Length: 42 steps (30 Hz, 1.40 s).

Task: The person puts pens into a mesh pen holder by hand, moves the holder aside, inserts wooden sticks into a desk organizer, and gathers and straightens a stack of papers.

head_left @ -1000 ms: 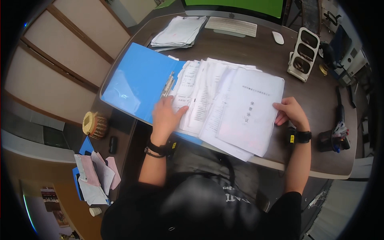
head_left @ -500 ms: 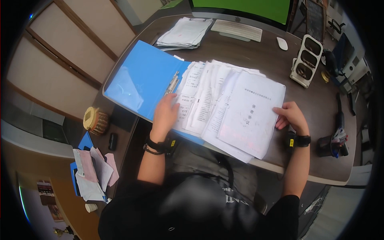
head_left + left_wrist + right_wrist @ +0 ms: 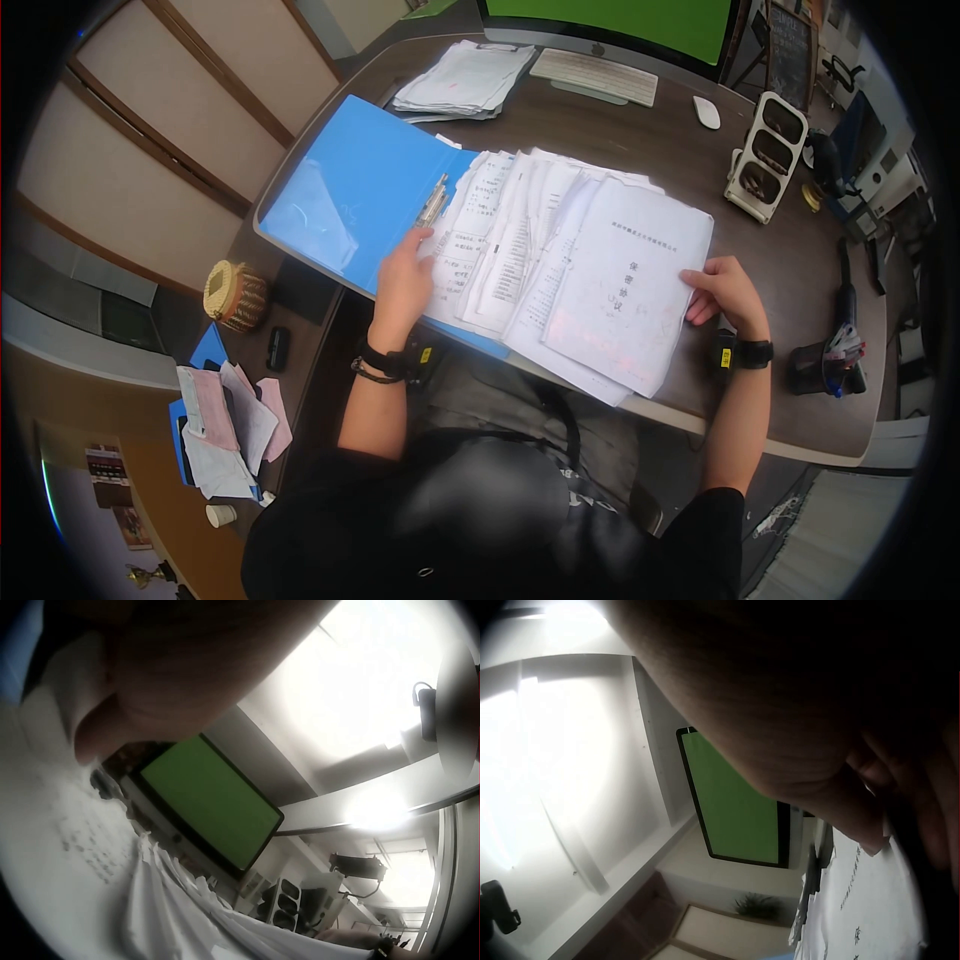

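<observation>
An open blue folder (image 3: 345,195) lies on the dark desk (image 3: 620,130), with a fanned stack of white printed papers (image 3: 560,270) spread over its right half. My left hand (image 3: 403,280) rests flat on the left edge of the papers, close to the folder's metal clip (image 3: 432,205). My right hand (image 3: 725,290) holds the right edge of the top sheet (image 3: 630,280), fingers curled at the paper's border. In the left wrist view the palm (image 3: 172,667) hovers over the papers (image 3: 90,847). The right wrist view is mostly filled by the hand (image 3: 795,727).
A second pile of papers (image 3: 462,80), a keyboard (image 3: 598,75), a mouse (image 3: 707,111) and a green-screened monitor (image 3: 620,20) sit at the desk's far side. A white rack (image 3: 765,155) stands at the right, a pen cup (image 3: 825,365) near the right edge. Loose papers (image 3: 225,425) lie left of me.
My left hand has slid up and left along the papers' edge toward the folder clip. The right hand has stayed at the top sheet's edge.
</observation>
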Motion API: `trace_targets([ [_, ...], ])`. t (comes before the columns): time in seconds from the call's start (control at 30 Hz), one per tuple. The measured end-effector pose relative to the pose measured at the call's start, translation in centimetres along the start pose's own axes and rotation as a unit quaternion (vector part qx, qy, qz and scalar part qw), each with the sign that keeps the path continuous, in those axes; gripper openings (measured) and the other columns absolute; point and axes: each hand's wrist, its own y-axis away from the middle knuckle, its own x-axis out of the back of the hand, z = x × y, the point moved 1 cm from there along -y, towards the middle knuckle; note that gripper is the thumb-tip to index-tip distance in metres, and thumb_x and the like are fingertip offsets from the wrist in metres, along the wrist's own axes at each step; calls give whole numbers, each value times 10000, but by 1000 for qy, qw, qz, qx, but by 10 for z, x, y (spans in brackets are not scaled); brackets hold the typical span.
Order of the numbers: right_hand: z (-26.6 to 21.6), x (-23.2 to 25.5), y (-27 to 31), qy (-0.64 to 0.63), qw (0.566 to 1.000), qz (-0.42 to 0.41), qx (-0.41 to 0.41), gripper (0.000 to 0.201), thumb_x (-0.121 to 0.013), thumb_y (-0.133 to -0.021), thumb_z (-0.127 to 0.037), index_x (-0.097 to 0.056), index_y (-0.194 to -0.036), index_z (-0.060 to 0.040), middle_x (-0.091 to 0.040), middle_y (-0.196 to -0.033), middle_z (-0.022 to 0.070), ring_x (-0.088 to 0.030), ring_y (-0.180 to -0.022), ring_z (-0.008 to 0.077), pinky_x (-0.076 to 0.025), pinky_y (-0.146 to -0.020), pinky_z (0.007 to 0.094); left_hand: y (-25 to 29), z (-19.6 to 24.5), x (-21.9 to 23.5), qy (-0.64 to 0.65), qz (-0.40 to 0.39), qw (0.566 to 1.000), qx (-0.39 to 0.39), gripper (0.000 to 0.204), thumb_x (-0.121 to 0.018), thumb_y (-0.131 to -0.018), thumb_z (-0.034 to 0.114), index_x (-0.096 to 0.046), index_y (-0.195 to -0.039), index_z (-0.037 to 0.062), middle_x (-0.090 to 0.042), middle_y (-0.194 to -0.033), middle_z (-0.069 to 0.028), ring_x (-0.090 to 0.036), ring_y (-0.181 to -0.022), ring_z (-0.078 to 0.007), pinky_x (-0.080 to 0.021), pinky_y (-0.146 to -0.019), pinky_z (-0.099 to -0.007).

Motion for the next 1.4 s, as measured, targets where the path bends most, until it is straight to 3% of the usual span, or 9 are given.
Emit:
trace_targets([
  [0.13,0,0,-1,-3,1000,-4,-1,295,-692,-940,-181,-647,-848,95,-675,-677,149,-667,-477,218,-550,-406,282,-1,2,2,11,-11,1000,22,378,-620,-892,31,-582,-1268,46,-678,-1066,-293,-638,-1022,-475,-514,-863,-479],
  [0.2,0,0,-1,-4,1000,-4,-3,296,-692,-940,-181,-647,-847,96,-675,-676,149,-668,-477,219,-549,-404,282,-3,3,2,36,-23,997,65,469,-696,-888,78,-556,-1335,61,-693,-1144,-260,-701,-1036,-370,-540,-873,-400],
  [0.3,-1,0,0,-6,1000,-3,-4,294,-692,-939,-178,-646,-844,96,-675,-676,150,-668,-478,221,-548,-403,283,-4,3,2,82,-51,989,110,535,-748,-840,120,-552,-1332,41,-689,-1156,-266,-694,-1044,-386,-536,-901,-420],
  [0.5,0,0,-1,1,1000,-3,-9,293,-691,-939,-175,-648,-835,96,-675,-673,149,-671,-481,221,-548,-403,282,-4,-9,-4,187,-96,973,92,617,-793,-781,88,-561,-1338,-36,-706,-1116,-220,-705,-978,-267,-549,-860,-343],
  [0.8,1,2,-1,-2,1000,10,-3,309,-692,-938,-191,-653,-832,96,-676,-658,149,-662,-466,209,-545,-404,274,1,5,-13,264,-120,953,88,604,-769,-806,13,-543,-1363,-54,-705,-1078,-169,-692,-930,-184,-552,-810,-291],
  [1.4,11,16,-5,12,997,78,9,303,-695,-917,-165,-639,-823,118,-662,-642,158,-637,-437,214,-521,-367,292,6,29,-34,282,-147,946,71,548,-737,-827,44,-568,-1347,18,-712,-1081,-162,-694,-960,-211,-541,-845,-322],
])
